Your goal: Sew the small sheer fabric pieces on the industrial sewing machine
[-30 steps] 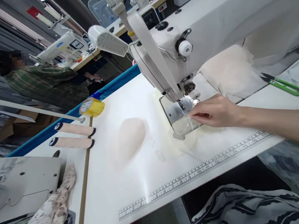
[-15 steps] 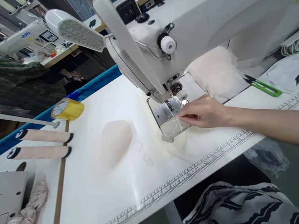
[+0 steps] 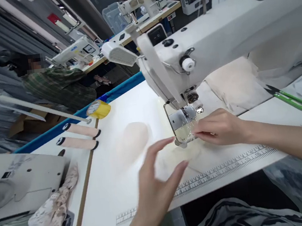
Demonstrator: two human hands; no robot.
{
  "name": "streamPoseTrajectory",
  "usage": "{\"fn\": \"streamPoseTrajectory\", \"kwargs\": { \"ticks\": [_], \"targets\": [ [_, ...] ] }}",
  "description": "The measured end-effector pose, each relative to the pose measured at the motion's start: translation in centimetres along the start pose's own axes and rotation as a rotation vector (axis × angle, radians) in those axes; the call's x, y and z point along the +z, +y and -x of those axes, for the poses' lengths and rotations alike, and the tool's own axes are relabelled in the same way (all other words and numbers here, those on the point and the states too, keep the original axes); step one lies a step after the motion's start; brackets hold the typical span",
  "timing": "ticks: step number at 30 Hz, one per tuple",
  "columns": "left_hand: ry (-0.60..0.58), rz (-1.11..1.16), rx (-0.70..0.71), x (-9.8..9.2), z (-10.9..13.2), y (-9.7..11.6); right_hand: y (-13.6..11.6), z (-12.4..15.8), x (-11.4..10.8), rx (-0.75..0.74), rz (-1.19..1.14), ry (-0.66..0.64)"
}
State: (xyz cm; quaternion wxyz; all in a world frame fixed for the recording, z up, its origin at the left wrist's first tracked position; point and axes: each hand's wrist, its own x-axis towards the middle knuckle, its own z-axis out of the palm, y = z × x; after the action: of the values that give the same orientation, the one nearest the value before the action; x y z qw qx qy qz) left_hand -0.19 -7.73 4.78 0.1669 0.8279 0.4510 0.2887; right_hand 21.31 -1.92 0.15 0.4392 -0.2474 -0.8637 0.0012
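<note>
A white sewing machine [image 3: 214,43] stands over the white table [image 3: 127,193]. My right hand [image 3: 219,128] rests by the needle plate [image 3: 180,118], fingers pinched on a sheer, pale piece of fabric [image 3: 189,132] under the presser foot. My left hand [image 3: 156,185] hovers above the table in front of the machine, fingers spread and holding nothing. A pale pink fabric piece [image 3: 134,140] lies left of the needle.
A yellow tape roll [image 3: 98,109] and two pink rolls [image 3: 81,136] lie at the table's left. Green thread snips [image 3: 289,98] lie at right. Lace cloth [image 3: 55,212] sits lower left beside another machine. A person in a green plaid shirt [image 3: 56,86] works behind.
My left hand has come up into view from below, fingers spread over the table. My right hand stays pinched at the needle plate. The camera has shifted slightly.
</note>
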Motion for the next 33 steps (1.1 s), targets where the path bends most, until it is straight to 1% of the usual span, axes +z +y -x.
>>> {"fn": "streamPoseTrajectory", "kwargs": {
  "ticks": [4, 8, 11, 15, 18, 20, 25, 29, 33],
  "targets": [
    [-0.053, 0.058, -0.084, 1.8, -1.6, 0.0, -0.5, 0.1, -0.2, -0.055, 0.025, -0.013],
    [-0.051, 0.155, -0.07, 2.5, -2.9, -0.8, -0.4, 0.3, -0.3, -0.073, 0.017, -0.016],
    [-0.001, 0.093, 0.041, 2.6, -2.8, -1.5, -0.3, 0.4, -0.2, -0.1, 0.031, -0.001],
    [0.134, 0.006, 0.22, 3.2, -2.2, -2.3, -0.5, 0.4, -0.3, -0.214, 0.08, 0.036],
    [0.237, -0.019, 0.288, 3.7, -2.0, -2.6, -0.6, 0.3, -0.7, -0.311, 0.088, 0.029],
    [0.258, -0.027, 0.316, 3.9, -2.0, -2.8, -0.7, 0.1, -1.1, -0.363, 0.093, 0.003],
    [0.239, -0.038, 0.328, 3.9, -1.9, -3.1, -1.0, -0.5, -1.6, -0.436, 0.145, -0.032],
    [0.215, -0.023, 0.327, 3.8, -1.9, -3.1, -1.0, -0.5, -1.6, -0.457, 0.186, -0.01],
    [0.164, -0.004, 0.295, 3.8, -1.8, -3.0, -1.0, -0.4, -1.6, -0.462, 0.188, -0.029]
  ]
}}
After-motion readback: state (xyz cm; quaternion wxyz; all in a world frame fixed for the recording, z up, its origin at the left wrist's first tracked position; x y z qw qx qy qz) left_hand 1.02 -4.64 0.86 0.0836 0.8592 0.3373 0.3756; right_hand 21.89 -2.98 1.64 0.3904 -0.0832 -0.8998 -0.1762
